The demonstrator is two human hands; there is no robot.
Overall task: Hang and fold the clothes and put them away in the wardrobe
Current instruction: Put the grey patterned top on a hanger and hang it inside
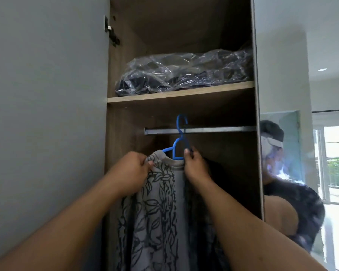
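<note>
Wardrobe [123, 79]: stood open before me, a clear plastic bag of dark clothes [184, 72] on its upper shelf [180, 92].
Shirt [159, 208]: grey, leaf-printed, hung below the rail [213, 130] on a blue hanger [177, 143].
Left hand [133, 171]: gripped the shirt's collar.
Right hand [195, 166]: pinched the hanger's right side.

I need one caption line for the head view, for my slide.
Both hands, left hand and right hand, hold a grey leaf-print garment on a blue plastic hanger at the wardrobe's metal rail.
</note>
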